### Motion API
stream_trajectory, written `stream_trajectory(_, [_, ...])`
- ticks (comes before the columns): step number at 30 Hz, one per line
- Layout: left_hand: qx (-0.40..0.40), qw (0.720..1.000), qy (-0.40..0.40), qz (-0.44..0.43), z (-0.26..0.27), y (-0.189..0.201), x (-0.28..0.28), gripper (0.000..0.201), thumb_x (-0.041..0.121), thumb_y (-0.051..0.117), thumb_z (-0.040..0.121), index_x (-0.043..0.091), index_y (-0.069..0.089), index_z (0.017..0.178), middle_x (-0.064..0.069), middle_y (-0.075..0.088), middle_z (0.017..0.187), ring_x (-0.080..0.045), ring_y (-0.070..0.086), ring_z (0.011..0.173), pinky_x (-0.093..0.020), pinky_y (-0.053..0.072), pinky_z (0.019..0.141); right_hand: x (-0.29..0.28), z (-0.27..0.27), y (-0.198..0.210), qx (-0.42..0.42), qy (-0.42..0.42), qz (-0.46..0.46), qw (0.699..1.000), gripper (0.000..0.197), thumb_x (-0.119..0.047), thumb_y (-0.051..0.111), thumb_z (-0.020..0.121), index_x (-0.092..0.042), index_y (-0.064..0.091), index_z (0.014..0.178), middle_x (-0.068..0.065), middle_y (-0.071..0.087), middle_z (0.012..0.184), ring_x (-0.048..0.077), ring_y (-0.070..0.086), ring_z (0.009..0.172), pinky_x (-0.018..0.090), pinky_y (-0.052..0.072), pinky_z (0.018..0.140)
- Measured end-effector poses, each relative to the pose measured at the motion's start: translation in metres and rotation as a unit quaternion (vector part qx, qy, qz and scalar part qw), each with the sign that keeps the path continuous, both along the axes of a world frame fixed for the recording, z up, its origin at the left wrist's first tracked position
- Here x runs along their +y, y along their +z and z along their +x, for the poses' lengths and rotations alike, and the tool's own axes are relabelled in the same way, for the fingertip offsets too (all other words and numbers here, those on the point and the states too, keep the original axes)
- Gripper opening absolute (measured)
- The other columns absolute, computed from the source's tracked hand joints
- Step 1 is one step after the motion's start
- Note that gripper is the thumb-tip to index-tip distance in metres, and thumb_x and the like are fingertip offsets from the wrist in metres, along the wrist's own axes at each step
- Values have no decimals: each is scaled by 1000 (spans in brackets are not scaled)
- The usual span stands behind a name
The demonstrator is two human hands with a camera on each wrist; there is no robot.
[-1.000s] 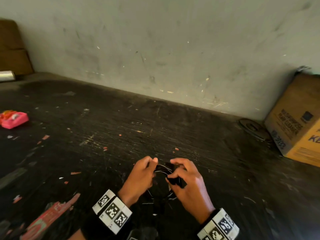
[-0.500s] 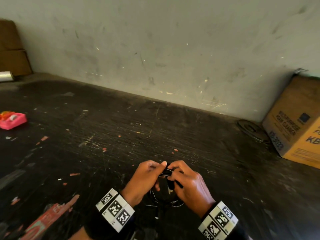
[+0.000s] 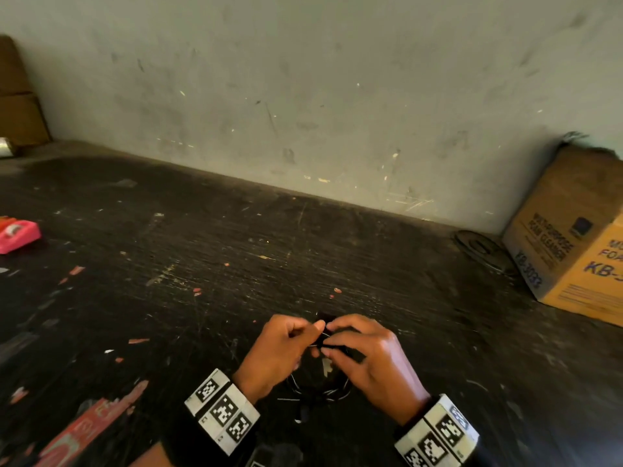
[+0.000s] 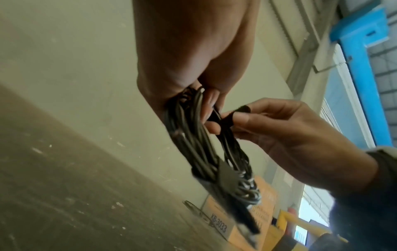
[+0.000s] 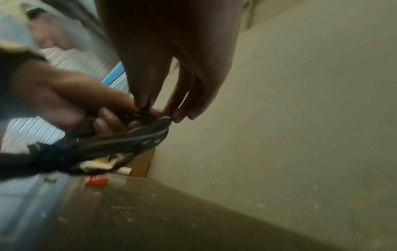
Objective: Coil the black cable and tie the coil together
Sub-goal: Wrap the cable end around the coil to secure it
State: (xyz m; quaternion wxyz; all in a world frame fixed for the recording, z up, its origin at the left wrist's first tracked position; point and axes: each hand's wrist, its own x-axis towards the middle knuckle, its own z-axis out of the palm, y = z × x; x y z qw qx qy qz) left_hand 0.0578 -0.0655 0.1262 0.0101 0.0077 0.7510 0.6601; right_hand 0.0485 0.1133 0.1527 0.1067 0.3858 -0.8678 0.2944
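The black cable (image 3: 317,390) is wound into a small coil that hangs between my two hands, low in the middle of the head view. My left hand (image 3: 305,332) grips the top of the coil (image 4: 193,144) in its curled fingers. My right hand (image 3: 337,340) meets it there and pinches a short black strap (image 4: 227,118) against the coil's strands. The right wrist view shows the right hand's fingertips (image 5: 146,103) nipping the strap on top of the coil (image 5: 120,144). A black plug (image 4: 247,219) dangles from the coil's lower end.
A dark scratched tabletop (image 3: 236,264) runs back to a pale wall. A cardboard box (image 3: 573,237) stands at the right with a dark round disc (image 3: 478,247) beside it. A pink object (image 3: 17,235) lies far left, a red wrapper (image 3: 87,429) near left.
My hands have drawn together over the top of the coil until their fingertips meet. The right fingers have carried the strap across to the left thumb.
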Motion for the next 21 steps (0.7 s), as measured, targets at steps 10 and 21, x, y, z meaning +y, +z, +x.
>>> stream_trajectory(10, [99, 980, -85, -152, 11, -10, 1, 44, 33, 47, 96, 10, 56, 60, 5, 48, 50, -1, 43, 47, -16, 34, 50, 3, 6, -16, -226, -85, -204, 949, 10, -14, 76, 74, -17, 76, 84, -4, 70, 97, 7, 67, 91, 27, 56, 83])
stream_trajectory(21, [95, 958, -178, -203, 7, -21, 29, 39, 35, 47, 96, 21, 50, 59, 6, 44, 51, -2, 41, 49, -23, 31, 53, 34, 14, -36, -395, -113, -303, 860, 10, 4, 76, 71, 2, 66, 73, 11, 73, 79, 18, 69, 69, 23, 56, 67])
